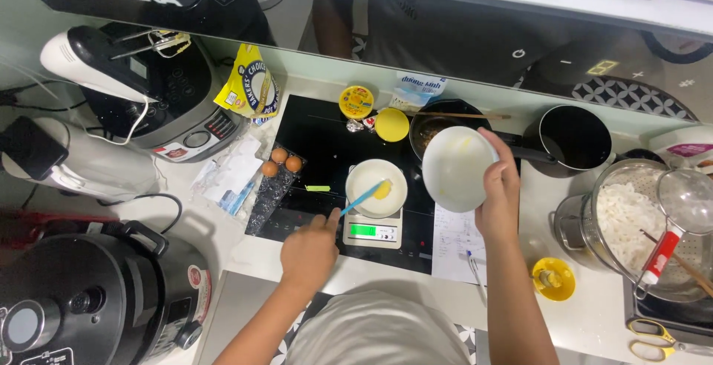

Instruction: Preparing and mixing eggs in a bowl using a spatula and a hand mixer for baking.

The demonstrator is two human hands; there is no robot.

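I am standing at the black cooktop (319, 131), which is carrying most of the work. At the far left a grey multicooker (174, 105) is sitting with a white hand mixer (82, 57) resting on it; at the near left a dark pressure cooker (89, 298) is partly cut off by the frame. To the right, a steel pot with a white strainer (631, 220) is holding pale strips of food.

My right hand (497, 198) is gripping an empty white bowl (457, 168) by its right rim, fingers closed over the edge, tilting it up and holding it just right of the small white bowl (376, 187). That small bowl is sitting on a digital scale (373, 227) at the near middle of the cooktop. My left hand (310, 250) is closed around the near end of a blue spatula (364, 198), whose yellow tip is lying in the small bowl on a yellow dab.

In my judgement, good practice here is keeping the spatula's weight off the small bowl's rim and holding the tilted bowl clear of the scale, so the reading is staying true.

Three eggs (281, 161) are lying left of the scale.

The scale's green display is too small to read. What the dark saucepan (575, 138) is holding I cannot tell, and the yellow smear's nature is unclear.
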